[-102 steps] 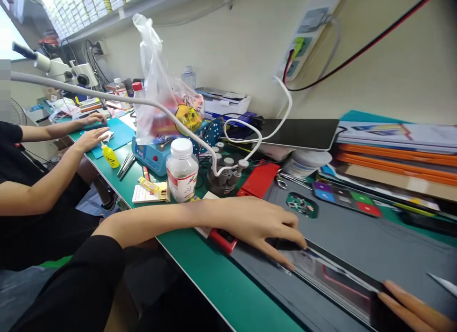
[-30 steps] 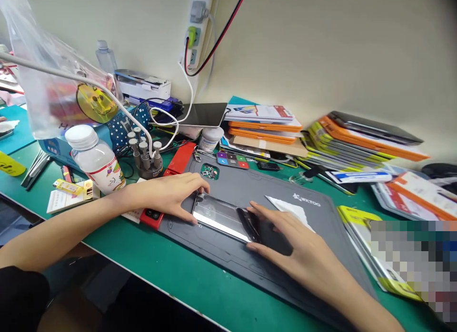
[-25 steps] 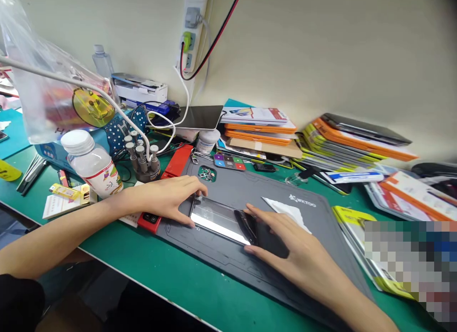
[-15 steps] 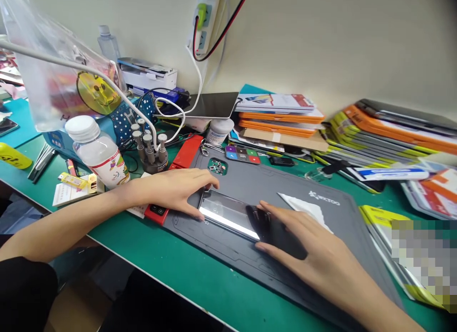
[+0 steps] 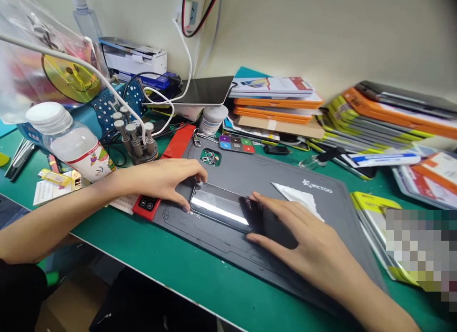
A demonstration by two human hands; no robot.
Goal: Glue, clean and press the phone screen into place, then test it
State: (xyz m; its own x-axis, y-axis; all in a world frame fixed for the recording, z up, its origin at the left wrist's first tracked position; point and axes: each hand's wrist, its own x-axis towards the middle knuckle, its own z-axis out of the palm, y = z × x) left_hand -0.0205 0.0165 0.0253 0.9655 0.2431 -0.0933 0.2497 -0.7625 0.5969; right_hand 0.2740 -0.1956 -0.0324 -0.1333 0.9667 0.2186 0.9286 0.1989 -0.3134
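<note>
A smartphone (image 5: 217,209) with a glossy dark face lies on the grey work mat (image 5: 271,168), a bright light streak reflected along it. Thumb and fingers of my left hand (image 5: 164,177) grip its left end at the corners. At the other end, my right hand (image 5: 307,234) spans the width, thumb on the near edge and fingers on the far edge. The right end is shaded and partly covered by that hand. Beyond the right fingers is a white wipe (image 5: 300,199). A red device with buttons (image 5: 147,207) sits just under my left wrist.
A bottle with a white cap (image 5: 76,146) and a stand of screwdrivers (image 5: 134,141) are at left. Small metal parts (image 5: 210,157) lie in the mat's recess. Stacked orange boxes (image 5: 278,103) line the wall. A white cable (image 5: 89,68) crosses the upper left.
The whole view has shifted, so things appear farther left and slightly higher. Both hands keep their places at the ends of the smartphone, which stays on the mat.
</note>
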